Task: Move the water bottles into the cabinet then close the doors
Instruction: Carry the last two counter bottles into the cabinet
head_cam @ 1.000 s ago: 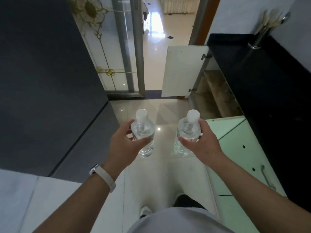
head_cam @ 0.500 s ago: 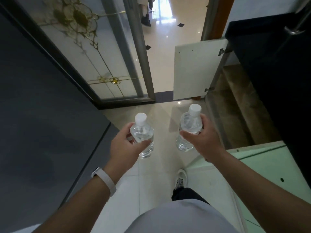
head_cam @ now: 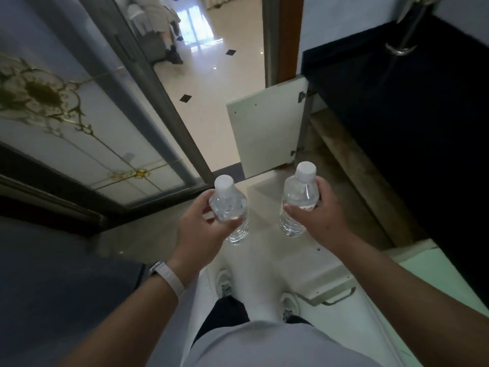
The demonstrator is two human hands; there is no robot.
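I hold two clear water bottles with white caps upright over the floor. My left hand grips the left bottle around its middle. My right hand grips the right bottle the same way. To my right, under a black countertop, the low cabinet stands open, its brownish inside visible. Its far door swings out towards the floor ahead of the bottles. The near door, with a metal handle, juts out just below my right forearm.
A glass sliding door with gold floral pattern runs along the left, beside a dark surface at lower left. Glossy tiled floor leads through a doorway ahead. My feet in white shoes stand between the cabinet doors.
I have stepped forward along the counter. The open cabinet and its far door now lie closer, and the near door has come beside my legs. Both bottles stay held in front of me.
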